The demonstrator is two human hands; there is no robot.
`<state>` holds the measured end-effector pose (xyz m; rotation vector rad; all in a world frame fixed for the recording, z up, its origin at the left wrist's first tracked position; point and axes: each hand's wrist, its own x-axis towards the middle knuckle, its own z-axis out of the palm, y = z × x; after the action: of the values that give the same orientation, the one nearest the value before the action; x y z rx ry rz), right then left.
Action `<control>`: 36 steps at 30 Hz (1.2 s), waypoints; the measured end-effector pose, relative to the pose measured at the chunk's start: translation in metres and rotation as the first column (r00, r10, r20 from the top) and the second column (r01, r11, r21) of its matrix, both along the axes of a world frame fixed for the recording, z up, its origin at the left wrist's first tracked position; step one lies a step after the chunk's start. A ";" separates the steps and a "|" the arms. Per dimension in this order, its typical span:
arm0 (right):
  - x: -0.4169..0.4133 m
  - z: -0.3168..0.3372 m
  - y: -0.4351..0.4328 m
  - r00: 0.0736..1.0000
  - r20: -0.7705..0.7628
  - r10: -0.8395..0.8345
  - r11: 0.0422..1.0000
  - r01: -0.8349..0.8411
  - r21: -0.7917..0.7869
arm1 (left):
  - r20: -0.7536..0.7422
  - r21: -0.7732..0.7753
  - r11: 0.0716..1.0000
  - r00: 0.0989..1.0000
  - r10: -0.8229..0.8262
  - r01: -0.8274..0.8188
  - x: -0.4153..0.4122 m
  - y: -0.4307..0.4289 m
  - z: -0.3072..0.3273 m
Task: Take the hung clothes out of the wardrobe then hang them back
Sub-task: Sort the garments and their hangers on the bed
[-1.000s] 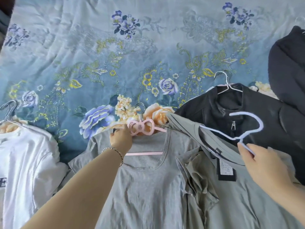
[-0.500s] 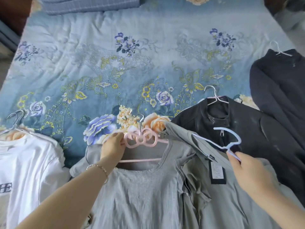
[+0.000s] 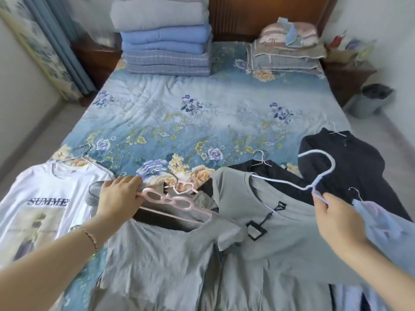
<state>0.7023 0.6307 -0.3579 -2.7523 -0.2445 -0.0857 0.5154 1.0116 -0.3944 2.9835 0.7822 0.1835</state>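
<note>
Floral blue bedspread (image 3: 202, 104) carries clothes along its six-o'clock edge; grey top (image 3: 157, 254) at six, grey tee (image 3: 280, 232) at four; left hand (image 3: 119, 196) grips pink hanger (image 3: 167, 198) in the top's neck; right hand (image 3: 336, 212) pinches pale-blue hanger (image 3: 280, 182) above the tee.

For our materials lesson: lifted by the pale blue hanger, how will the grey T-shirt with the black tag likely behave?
Probably floppy: the grey T-shirt lies creased over other clothes, so it should sag. Likely light: the right hand merely pinches the thin pale blue hanger. Its black tag would probably dangle.
</note>
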 end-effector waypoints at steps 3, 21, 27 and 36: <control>-0.011 0.046 -0.012 0.993 0.099 0.066 0.998 -0.063 -0.029 | 0.019 -0.002 0.999 0.999 0.035 -0.035 -0.033 -0.021 0.035; -0.237 0.191 0.047 0.707 -0.283 0.648 0.751 -0.532 0.391 | 0.258 -0.149 0.976 0.959 -0.117 0.159 -0.136 -0.127 0.181; -0.286 0.209 0.040 0.633 -0.404 0.660 0.751 -0.555 0.357 | 0.194 -0.142 0.971 0.967 -0.164 0.193 -0.165 -0.131 0.182; -0.334 0.208 0.080 0.606 -0.334 0.722 0.687 -0.686 0.239 | 0.131 -0.314 0.914 0.965 -0.227 0.257 -0.214 -0.078 0.176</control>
<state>0.3688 0.7109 -0.1497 -2.2972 -1.1565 0.6664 0.3019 0.9332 -0.2183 2.6972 0.3807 0.1585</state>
